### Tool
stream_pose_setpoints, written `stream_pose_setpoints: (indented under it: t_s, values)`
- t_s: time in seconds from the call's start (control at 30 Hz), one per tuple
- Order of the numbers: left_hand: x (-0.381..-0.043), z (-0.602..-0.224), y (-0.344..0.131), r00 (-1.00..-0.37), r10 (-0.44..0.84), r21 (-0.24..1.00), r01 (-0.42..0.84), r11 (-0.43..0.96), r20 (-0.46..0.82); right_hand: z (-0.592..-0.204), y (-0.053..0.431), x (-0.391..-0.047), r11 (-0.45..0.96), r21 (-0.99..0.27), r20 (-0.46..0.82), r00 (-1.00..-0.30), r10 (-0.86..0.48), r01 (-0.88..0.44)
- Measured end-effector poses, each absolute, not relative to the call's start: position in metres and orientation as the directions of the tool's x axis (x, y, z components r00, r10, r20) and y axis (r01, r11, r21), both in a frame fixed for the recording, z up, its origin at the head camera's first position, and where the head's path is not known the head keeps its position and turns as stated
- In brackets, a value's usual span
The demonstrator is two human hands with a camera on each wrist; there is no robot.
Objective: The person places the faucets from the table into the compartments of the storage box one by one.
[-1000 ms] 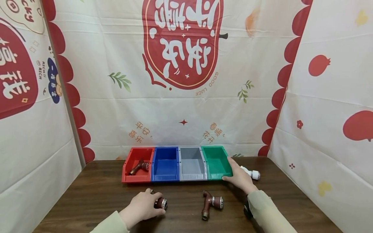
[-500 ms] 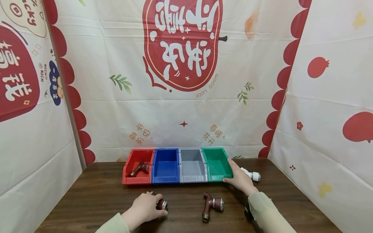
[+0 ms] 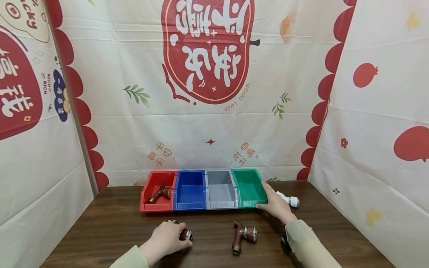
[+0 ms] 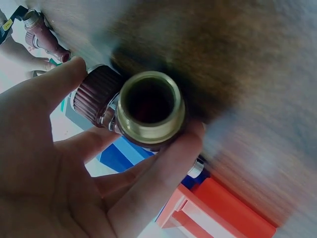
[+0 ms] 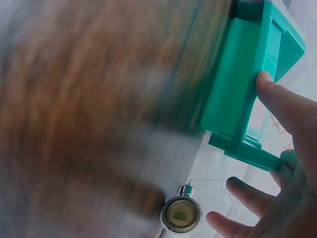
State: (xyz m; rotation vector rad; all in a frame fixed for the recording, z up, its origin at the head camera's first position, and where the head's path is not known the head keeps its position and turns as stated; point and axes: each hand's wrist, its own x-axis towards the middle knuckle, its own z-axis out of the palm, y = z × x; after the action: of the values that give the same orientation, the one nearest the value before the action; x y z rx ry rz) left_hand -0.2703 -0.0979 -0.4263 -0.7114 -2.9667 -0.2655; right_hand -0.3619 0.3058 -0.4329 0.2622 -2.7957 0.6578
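On the wooden table, my left hand point(image 3: 162, 240) grips a brown tap point(image 3: 185, 235) with a ribbed knob and metal end. The left wrist view shows the tap's round brass opening point(image 4: 151, 111) facing the camera, thumb and fingers on either side of the body. My right hand point(image 3: 276, 205) holds the near right corner of the green bin point(image 3: 249, 189). In the right wrist view its thumb point(image 5: 277, 94) presses the front lip, while the forefinger lies behind the side wall. Between the hands lies a second brown tap point(image 3: 239, 236).
Left of the green bin, the grey bin point(image 3: 221, 188), blue bin point(image 3: 190, 190) and red bin point(image 3: 160, 207) join it in a row. A brown tap point(image 3: 162, 193) lies in the red one. Beyond my right hand is a white tap point(image 3: 293, 201). Printed cloth point(image 3: 214, 126) hangs behind.
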Motion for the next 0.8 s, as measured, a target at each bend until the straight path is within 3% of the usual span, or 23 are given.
stream_pose_setpoints:
  t_s: [0.8]
  values:
    - [-0.2676, -0.4223, -0.0957, -0.872, 0.471, 0.154, 0.488, 0.859, 0.134, -0.4320, 0.3060, -0.3611, 0.877, -0.416, 0.295, -0.948, -0.118, -0.239]
